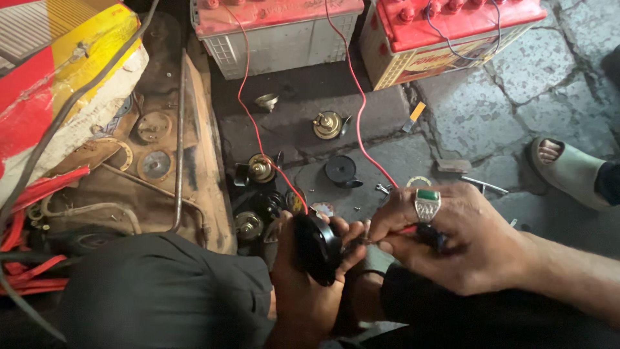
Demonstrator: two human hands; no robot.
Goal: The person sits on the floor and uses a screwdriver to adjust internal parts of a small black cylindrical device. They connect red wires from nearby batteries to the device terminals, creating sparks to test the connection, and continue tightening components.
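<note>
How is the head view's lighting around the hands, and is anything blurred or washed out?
Head view: dim overall; the black round part in the left hand loses detail in shadow; the right hand is lit and fairly sharp; the red-topped batteries look brighter; lower-left dark clothing is nearly featureless.

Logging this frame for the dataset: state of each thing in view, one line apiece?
left hand: gripping the black round horn, held on edge
right hand: pinching the red wire end at the horn
left battery: upright, red wire running to it
right battery: upright, wires on top
brass horn part: loose on the ground
black disc: lying flat
</note>
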